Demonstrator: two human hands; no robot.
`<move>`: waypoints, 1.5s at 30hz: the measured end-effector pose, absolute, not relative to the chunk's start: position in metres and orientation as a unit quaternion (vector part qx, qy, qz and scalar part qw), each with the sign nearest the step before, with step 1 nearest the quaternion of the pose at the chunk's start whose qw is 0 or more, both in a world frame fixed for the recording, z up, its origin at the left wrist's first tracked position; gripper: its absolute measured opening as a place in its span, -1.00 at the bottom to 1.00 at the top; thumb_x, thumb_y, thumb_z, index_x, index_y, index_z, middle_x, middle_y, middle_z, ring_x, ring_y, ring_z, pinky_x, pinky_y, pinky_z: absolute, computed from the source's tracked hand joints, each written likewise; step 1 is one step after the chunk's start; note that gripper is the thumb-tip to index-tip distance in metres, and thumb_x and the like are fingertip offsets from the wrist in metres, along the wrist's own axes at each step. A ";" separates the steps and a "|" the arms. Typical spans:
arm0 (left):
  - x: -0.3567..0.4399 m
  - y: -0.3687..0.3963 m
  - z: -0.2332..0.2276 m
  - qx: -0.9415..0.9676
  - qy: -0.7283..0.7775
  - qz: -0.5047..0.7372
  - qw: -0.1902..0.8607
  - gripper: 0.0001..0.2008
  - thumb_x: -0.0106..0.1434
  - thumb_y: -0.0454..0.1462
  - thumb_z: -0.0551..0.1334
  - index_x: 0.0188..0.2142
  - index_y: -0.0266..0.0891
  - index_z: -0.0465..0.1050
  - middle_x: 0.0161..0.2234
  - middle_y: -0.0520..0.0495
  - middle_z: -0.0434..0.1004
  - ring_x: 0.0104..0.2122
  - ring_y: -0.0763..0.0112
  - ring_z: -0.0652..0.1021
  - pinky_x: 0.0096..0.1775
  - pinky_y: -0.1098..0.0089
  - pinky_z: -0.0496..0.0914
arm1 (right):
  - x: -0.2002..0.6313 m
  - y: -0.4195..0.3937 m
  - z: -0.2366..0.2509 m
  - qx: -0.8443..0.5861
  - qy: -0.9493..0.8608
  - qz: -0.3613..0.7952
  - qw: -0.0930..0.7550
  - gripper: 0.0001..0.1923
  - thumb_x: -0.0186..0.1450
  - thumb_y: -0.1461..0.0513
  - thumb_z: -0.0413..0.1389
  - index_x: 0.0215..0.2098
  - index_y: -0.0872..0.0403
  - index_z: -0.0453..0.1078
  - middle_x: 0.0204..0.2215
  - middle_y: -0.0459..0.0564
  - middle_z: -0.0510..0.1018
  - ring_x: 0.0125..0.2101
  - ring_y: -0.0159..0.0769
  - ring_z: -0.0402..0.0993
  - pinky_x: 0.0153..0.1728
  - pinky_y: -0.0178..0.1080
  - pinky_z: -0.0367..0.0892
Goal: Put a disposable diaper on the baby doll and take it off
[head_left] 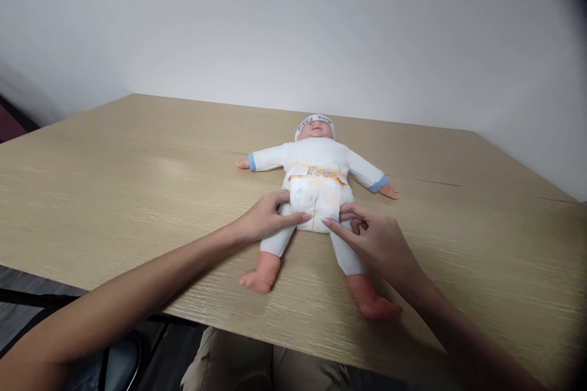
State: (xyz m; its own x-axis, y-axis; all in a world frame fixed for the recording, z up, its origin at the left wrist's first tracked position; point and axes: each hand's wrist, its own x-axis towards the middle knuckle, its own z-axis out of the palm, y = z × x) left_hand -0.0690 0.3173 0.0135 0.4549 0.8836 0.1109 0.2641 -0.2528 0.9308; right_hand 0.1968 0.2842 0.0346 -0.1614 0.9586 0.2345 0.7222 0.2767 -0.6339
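Observation:
A baby doll (316,156) in a white suit with blue cuffs and a white cap lies on its back on the wooden table (137,183), feet toward me. A white diaper (316,195) with an orange-patterned waistband is wrapped around its hips. My left hand (268,217) rests on the doll's right thigh, fingers touching the diaper's lower left edge. My right hand (373,238) lies over the other thigh, fingertips pinching the diaper's lower right edge. Both bare feet point toward the table's near edge.
The table meets a plain white wall behind the doll. A thin seam runs across the tabletop. Below the near edge I see my lap in beige trousers (257,363) and part of a dark chair (114,360).

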 end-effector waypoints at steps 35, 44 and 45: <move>-0.093 0.323 0.009 0.635 0.300 0.344 0.623 -0.53 0.37 -0.04 0.46 0.15 -0.26 0.63 0.15 -0.25 0.67 0.11 0.09 0.63 0.15 0.17 0.45 | 0.198 0.290 0.014 -0.551 -0.709 0.191 0.396 -0.55 0.26 -0.18 0.39 -0.27 0.01 0.60 -0.16 0.04 0.51 -0.31 -0.20 0.41 -0.23 -0.09 0.38; -0.089 0.322 0.005 0.571 0.273 0.377 0.676 -0.45 0.28 -0.03 0.54 0.15 -0.27 0.61 0.20 -0.31 0.66 0.22 -0.02 0.61 0.29 0.02 0.43 | 0.200 0.294 0.009 -0.541 -0.702 0.233 0.400 -0.56 0.25 -0.16 0.43 -0.36 0.00 0.55 -0.33 -0.09 0.36 -0.41 -0.29 0.27 -0.33 -0.14 0.27; -0.089 0.322 0.005 0.573 0.271 0.379 0.674 -0.45 0.28 -0.04 0.55 0.15 -0.27 0.61 0.21 -0.31 0.66 0.24 -0.03 0.60 0.31 0.01 0.42 | 0.200 0.294 0.009 -0.540 -0.699 0.240 0.402 -0.57 0.24 -0.15 0.43 -0.37 0.00 0.55 -0.34 -0.09 0.35 -0.42 -0.31 0.26 -0.34 -0.15 0.27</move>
State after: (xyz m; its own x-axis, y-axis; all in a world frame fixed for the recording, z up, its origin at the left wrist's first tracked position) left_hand -0.0885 0.3220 0.0055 0.5657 0.8217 0.0695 -0.2004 0.0553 0.9781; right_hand 0.2004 0.2945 0.0089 -0.0933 0.9484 0.3031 0.5614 0.3016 -0.7706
